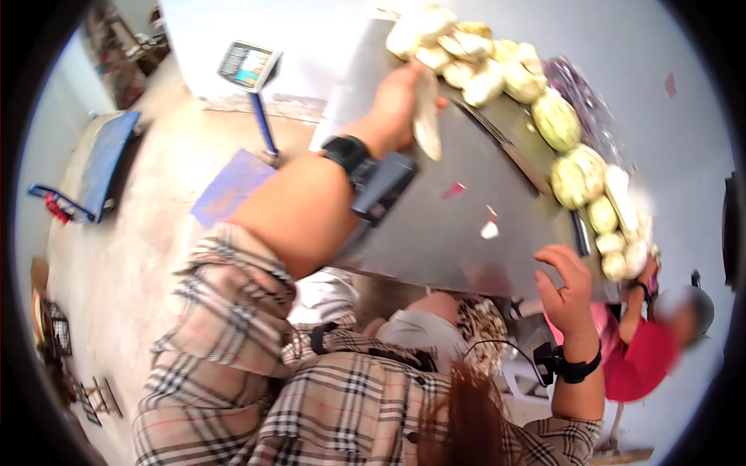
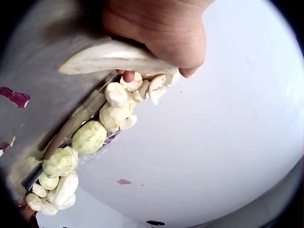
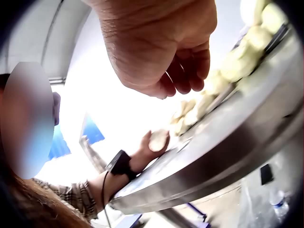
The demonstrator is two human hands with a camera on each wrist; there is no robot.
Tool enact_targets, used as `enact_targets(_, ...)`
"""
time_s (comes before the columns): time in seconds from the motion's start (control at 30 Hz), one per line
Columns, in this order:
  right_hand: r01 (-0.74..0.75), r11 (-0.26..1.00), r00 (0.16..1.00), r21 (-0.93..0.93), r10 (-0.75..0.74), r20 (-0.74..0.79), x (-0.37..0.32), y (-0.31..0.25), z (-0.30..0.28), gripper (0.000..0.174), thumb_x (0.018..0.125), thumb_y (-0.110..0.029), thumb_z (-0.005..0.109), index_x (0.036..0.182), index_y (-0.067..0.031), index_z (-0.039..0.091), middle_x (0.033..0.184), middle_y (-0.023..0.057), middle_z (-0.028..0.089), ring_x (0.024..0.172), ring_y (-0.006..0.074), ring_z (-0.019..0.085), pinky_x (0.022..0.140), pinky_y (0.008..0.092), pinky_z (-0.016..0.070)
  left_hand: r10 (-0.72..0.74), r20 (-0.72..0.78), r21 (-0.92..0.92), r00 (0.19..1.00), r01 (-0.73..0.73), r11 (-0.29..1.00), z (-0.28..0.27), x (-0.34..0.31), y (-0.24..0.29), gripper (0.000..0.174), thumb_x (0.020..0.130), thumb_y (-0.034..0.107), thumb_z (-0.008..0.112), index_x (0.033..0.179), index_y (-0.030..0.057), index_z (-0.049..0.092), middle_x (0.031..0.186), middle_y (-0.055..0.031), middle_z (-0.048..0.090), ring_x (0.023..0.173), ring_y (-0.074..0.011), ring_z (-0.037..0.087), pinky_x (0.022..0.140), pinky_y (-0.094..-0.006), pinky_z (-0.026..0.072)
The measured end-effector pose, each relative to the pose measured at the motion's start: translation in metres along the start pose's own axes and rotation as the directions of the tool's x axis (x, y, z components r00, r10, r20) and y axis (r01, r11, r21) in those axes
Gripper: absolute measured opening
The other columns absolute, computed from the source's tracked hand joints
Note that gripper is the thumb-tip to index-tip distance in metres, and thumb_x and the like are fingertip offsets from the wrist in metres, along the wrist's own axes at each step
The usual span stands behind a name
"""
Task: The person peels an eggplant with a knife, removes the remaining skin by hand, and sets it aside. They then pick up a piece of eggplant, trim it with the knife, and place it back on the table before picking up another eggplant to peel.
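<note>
My left hand (image 1: 394, 109) grips a long, pale peeled vegetable (image 1: 427, 124) over the far part of the metal table (image 1: 435, 233). In the left wrist view the vegetable (image 2: 111, 58) tapers to a point that sticks out from under the hand. Several peeled white and light green vegetables (image 1: 557, 120) lie in a row along the table's far and right side. Beside them rests a long knife (image 1: 522, 161) with a brown handle. Over the near right edge, my right hand (image 1: 569, 291) is held with loosely bent fingers and nothing in it.
Purple peel (image 1: 454, 190) and a white scrap (image 1: 489, 230) lie on the metal. A black handle (image 1: 580, 233) shows near the row, with a purple plastic bag (image 1: 583, 89) behind it. Another person in red (image 1: 641, 361) is at the right. A scale (image 1: 247, 66) stands beyond the table.
</note>
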State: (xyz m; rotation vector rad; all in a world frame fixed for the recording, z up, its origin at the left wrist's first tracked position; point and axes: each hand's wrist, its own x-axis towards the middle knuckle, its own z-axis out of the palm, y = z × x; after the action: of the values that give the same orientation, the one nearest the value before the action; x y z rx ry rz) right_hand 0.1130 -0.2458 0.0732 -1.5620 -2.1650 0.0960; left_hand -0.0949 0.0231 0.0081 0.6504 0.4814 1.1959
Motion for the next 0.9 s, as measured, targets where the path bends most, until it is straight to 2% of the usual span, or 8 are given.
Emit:
enact_targets(0.07,0.145,0.989,0.987,0.015,-0.146,0.074,0.045,-0.014,0.02,0.027,0.072,-0.002,0.061,0.099,-0.0004,0.059,0.1,0.0153,0.059,0.092,0.0317,0.057,0.082,0.0359,0.0458,-0.011,-0.006,0.011,1.0,0.011,1.0,-0.001,0.001,0.0,0.046,0.091,0.042,0.048,0.119,0.0056,0.043,0.102,-0.0165,0.055,0.08,-0.0284,0.059,0.065,-0.041,0.0497)
enact_targets(0.13,0.218,0.975,0.963,0.048,-0.222,0.154,0.067,-0.018,0.029,0.039,0.068,-0.001,0.063,0.107,-0.0027,0.058,0.11,0.0148,0.057,0.102,0.0331,0.052,0.087,0.0397,0.0439,-0.003,0.016,0.017,1.0,0.003,1.0,-0.009,0.007,0.004,0.047,0.091,0.043,0.047,0.118,0.0055,0.042,0.097,-0.0147,0.055,0.077,-0.0271,0.06,0.063,-0.0411,0.05)
enact_targets(0.27,0.378,0.926,0.904,-0.019,-0.365,0.223,0.103,-0.016,0.059,0.037,0.068,0.0,0.063,0.105,-0.0027,0.058,0.112,0.0144,0.055,0.105,0.0329,0.05,0.089,0.0402,0.0432,0.031,0.03,0.027,0.999,-0.032,0.999,-0.002,0.007,-0.009,0.043,0.092,0.043,0.045,0.115,0.0072,0.042,0.093,-0.0126,0.054,0.071,-0.0239,0.06,0.06,-0.0362,0.0502)
enact_targets(0.47,0.339,0.941,0.91,-0.005,-0.327,0.255,0.11,0.006,0.056,0.017,0.069,0.0,0.063,0.085,-0.0027,0.057,0.092,0.0106,0.057,0.089,0.0317,0.053,0.078,0.0385,0.0452,0.02,0.033,0.072,0.999,-0.022,0.997,0.01,-0.004,-0.002,0.038,0.093,0.041,0.043,0.111,0.0073,0.045,0.092,-0.0105,0.053,0.071,-0.0217,0.06,0.06,-0.0341,0.0494)
enact_targets(0.6,0.351,0.936,0.917,-0.009,-0.342,0.208,0.109,0.02,0.055,0.01,0.069,0.0,0.062,0.076,-0.0027,0.056,0.082,0.0097,0.057,0.079,0.0311,0.052,0.07,0.039,0.0442,0.013,0.043,0.061,0.999,-0.016,0.998,0.01,-0.004,-0.003,0.041,0.093,0.041,0.044,0.114,0.0062,0.043,0.097,-0.0126,0.053,0.074,-0.0235,0.06,0.062,-0.0358,0.049)
enact_targets(0.73,0.332,0.942,0.914,0.042,-0.333,0.231,0.105,0.033,0.05,0.007,0.072,-0.003,0.061,0.078,-0.0024,0.057,0.081,0.0101,0.057,0.078,0.0307,0.052,0.07,0.0386,0.0443,-0.011,0.034,0.06,0.999,0.009,0.998,0.009,0.0,-0.004,0.051,0.092,0.043,0.046,0.12,0.0009,0.039,0.103,-0.0147,0.053,0.081,-0.0251,0.061,0.064,-0.0359,0.0502)
enact_targets(0.83,0.25,0.966,0.938,0.072,-0.26,0.231,0.101,0.037,0.042,0.013,0.073,-0.004,0.06,0.086,-0.0031,0.06,0.088,0.0101,0.059,0.086,0.03,0.054,0.076,0.0372,0.0456,-0.01,0.05,0.061,0.999,0.007,0.998,0.008,-0.002,-0.002,0.051,0.094,0.042,0.045,0.123,0.001,0.04,0.104,-0.0131,0.054,0.083,-0.0243,0.061,0.069,-0.0348,0.051)
enact_targets(0.9,0.285,0.956,0.93,0.069,-0.293,0.222,0.098,0.033,0.042,0.019,0.073,-0.004,0.061,0.092,-0.0039,0.061,0.096,0.0096,0.06,0.092,0.0293,0.054,0.081,0.0362,0.0457,-0.032,0.039,0.046,0.999,0.031,0.998,0.008,-0.002,-0.001,0.049,0.094,0.041,0.044,0.123,0.0018,0.04,0.104,-0.0124,0.053,0.084,-0.024,0.061,0.07,-0.0348,0.0513)
